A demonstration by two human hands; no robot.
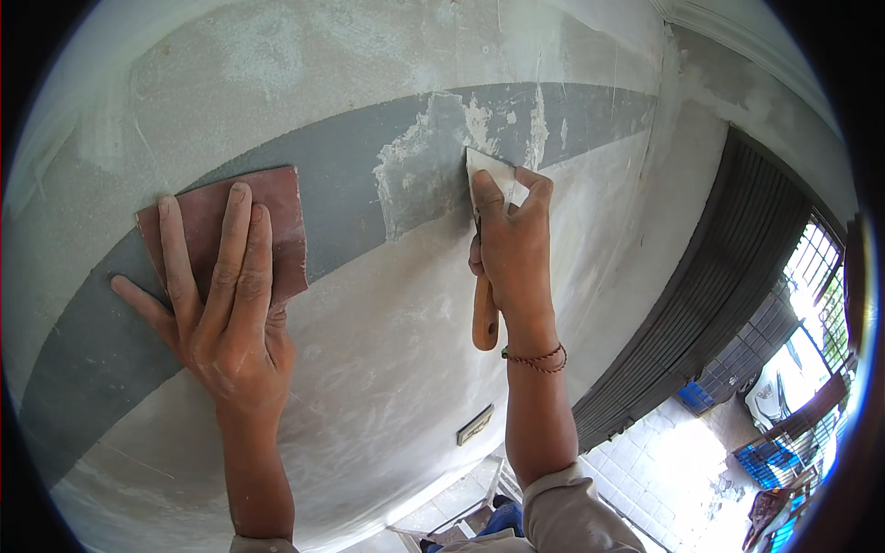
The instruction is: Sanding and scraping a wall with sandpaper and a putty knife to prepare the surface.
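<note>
My left hand [230, 323] holds a sheet of reddish-brown sandpaper [284, 198] against the wall, its fingers spread over the sheet and the little finger off its left side. To the right, my right hand [516, 244] is closed round a putty knife with a wooden handle [484, 318]. The knife's pale blade [479, 158] touches or nearly touches the wall at the edge of a rough patch of filler [419, 175]. This patch lies on a dark grey band [346, 157] that crosses the pale plastered wall [387, 313].
A wall socket plate [475, 425] sits low on the wall. Right of it are a dark ribbed shutter [682, 295] and a tiled floor [636, 461]. Beyond stand a metal grille [816, 249], a white vehicle [770, 392] and blue items [765, 461]. Part of a metal frame [461, 521] shows below me.
</note>
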